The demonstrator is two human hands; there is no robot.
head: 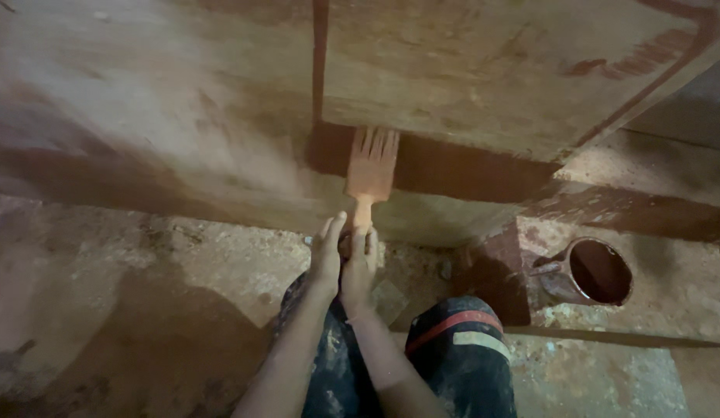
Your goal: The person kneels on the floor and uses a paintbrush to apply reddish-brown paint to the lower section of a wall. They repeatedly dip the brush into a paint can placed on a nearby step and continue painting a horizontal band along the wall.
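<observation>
Both hands' fingers (pixel 358 249) clasp a paintbrush (pixel 370 166) against the wall (pixel 182 116); a paint-filled mug (pixel 588 272) stands near, right.

Dim, warm reddish light falls from the upper left; a broad shadow covers the floor (pixel 143 325) at lower left, and the wall (pixel 143 93) looks soft, blurred and grainy

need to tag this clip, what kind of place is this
Probably a building site or unfinished room being painted: bare plastered wall with a fresh red-brown band, rough dusty floor, a paint pot, and both hands on a brush.
</observation>
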